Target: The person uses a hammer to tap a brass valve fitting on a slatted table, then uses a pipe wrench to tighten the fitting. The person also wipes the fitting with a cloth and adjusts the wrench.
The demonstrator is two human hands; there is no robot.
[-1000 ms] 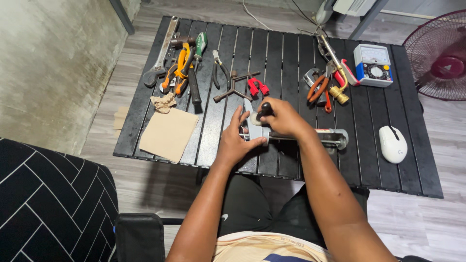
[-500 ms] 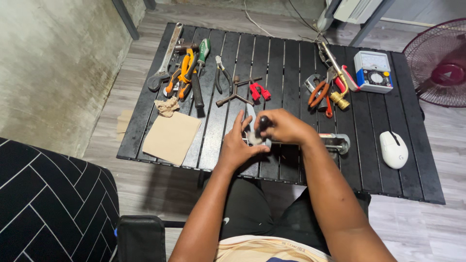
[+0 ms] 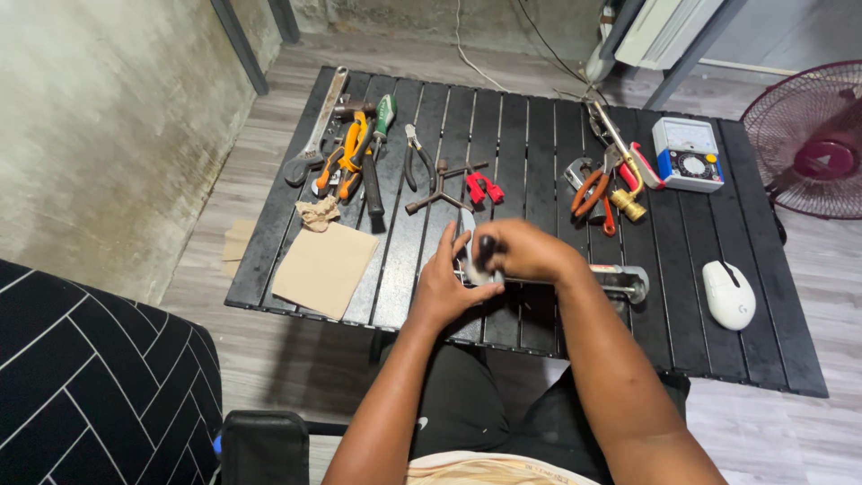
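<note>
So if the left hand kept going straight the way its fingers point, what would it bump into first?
The left hand points up and a bit right, away from the person. First it would probably meet the small pale part both hands hold. Past that come the red clips, though depth is hard to judge.

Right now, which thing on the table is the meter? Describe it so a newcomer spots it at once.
Start at the black slatted table and go to its far right corner, near the red fan. The meter lies there, just right of the red-handled pliers. It is the only boxy thing around: white case, blue base, round dial on its face.
</note>
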